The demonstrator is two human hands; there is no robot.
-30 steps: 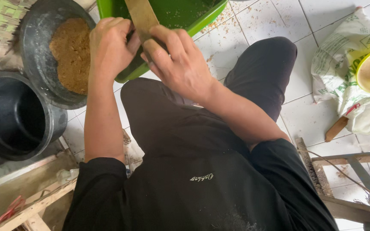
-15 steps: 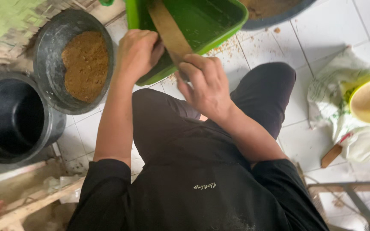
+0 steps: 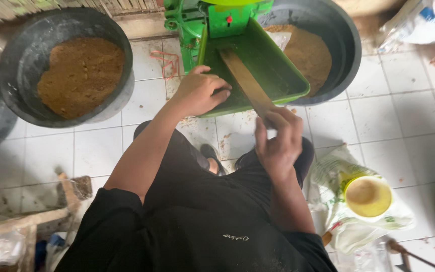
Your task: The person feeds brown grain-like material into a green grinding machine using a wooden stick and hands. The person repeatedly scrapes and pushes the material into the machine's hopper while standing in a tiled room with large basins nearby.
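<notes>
The left hand point(image 3: 200, 93) gripped the near rim of the green tray point(image 3: 273, 75). The right hand point(image 3: 278, 143) grasped the lower end of a flat wooden paddle point(image 3: 245, 80), which lay slanted inside the tray, beyond the hand. The tray looked almost scraped clean; brown powder filled the black tub point(image 3: 328, 30) behind it.

The person wears a black short-sleeved shirt point(image 3: 202, 236) with a small pale script marking at about five o'clock on its front, and black trousers point(image 3: 187, 156). Both forearms are bare. The left hand point(image 3: 200, 93) and right hand point(image 3: 278, 143) wear no gloves or rings.
</notes>
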